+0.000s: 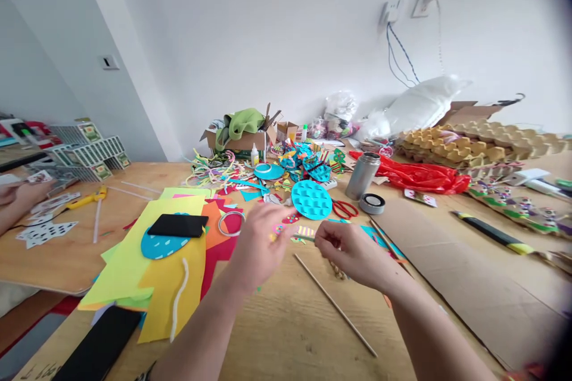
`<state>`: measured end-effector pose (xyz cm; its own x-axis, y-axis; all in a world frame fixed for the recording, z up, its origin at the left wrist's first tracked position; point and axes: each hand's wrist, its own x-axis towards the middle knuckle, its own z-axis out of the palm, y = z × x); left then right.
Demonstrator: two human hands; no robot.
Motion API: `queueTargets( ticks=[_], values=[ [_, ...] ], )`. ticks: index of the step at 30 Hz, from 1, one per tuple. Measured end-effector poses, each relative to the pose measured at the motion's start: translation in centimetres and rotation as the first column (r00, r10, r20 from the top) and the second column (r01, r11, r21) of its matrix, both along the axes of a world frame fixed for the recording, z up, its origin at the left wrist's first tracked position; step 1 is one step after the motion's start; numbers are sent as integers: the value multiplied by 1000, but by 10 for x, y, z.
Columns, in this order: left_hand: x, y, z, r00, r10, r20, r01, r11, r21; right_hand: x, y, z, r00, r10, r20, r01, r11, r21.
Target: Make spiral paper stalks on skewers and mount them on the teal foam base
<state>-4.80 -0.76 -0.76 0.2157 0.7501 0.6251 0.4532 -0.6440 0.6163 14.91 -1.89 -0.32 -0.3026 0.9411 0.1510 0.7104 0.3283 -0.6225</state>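
Note:
My left hand (261,244) is above the table, slightly blurred, its thumb and index finger apart and pointing right. I see nothing between them. My right hand (346,250) is closed, fingers curled round a thin grey-green strip (307,237) that pokes out to the left; its exact kind is unclear. Behind both hands stands a round blue disc (311,199) with raised squares. Small colourful paper cutouts (306,230) lie between the hands, beside a roll of tape (231,224). In front of my right hand, a thin wooden stick (335,305) rests on the table.
Red-handled scissors (345,209), a steel flask (363,175) and its lid (372,203) stand behind my right hand. Cardboard (465,274) and a utility knife (491,232) lie right. Coloured paper (129,262) and a phone (177,225) lie left. Another person's hand (27,199) holds cards far left.

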Motion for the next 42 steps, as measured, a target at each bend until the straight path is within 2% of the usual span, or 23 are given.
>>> queueTargets(
  ticks=[2,4,10,12,14,16,18,21,23,27,30,33,35,36,37,39,42],
  values=[
    [10,-8,0,972,-201,-119,182,971,-155,-3,-3,0,999,29,35,-30,1000,7],
    [16,-11,-1,955,-264,-135,222,939,-264,-5,-4,0,998,45,43,-46,999,15],
    [13,-7,-6,982,-140,-129,84,926,-367,-5,0,-2,998,70,7,-70,997,-32],
    [10,-4,-11,991,-90,-98,43,916,-398,-3,2,-6,990,58,130,-53,998,-45],
    [9,1,-16,998,-51,-28,34,900,-435,-2,3,-14,930,84,358,-56,994,-89],
    [8,5,-19,997,-42,66,70,860,-505,-2,5,-24,822,139,552,-57,985,-164],
    [8,7,-19,986,-29,163,121,797,-592,-4,7,-36,758,180,626,-43,973,-229],
    [8,7,-13,955,-10,298,221,695,-684,-7,10,-53,739,225,635,-38,955,-294],
    [9,6,-9,931,-14,365,285,653,-701,-8,12,-61,735,256,628,-47,943,-329],
    [9,7,-10,890,-18,455,361,637,-681,-11,13,-66,751,276,600,-78,939,-334],
    [8,8,-13,867,22,499,367,649,-666,-10,13,-55,791,222,570,-93,964,-248],
    [6,9,-13,845,50,533,377,653,-657,-2,15,-35,887,111,449,-69,992,-110],
    [6,9,-11,832,60,551,388,648,-656,6,16,-21,988,5,153,-6,1000,5],
    [6,9,-10,826,65,560,394,645,-655,9,15,-15,1000,-27,-16,28,998,57],
    [6,9,-9,819,71,569,399,641,-656,11,14,-11,982,-51,-180,70,992,103],
    [6,9,-8,800,92,594,410,639,-651,12,9,-6,891,-83,-447,185,965,188],
    [6,8,-7,743,126,657,436,654,-618,5,0,-9,713,-85,-696,395,868,299]
  ],
)
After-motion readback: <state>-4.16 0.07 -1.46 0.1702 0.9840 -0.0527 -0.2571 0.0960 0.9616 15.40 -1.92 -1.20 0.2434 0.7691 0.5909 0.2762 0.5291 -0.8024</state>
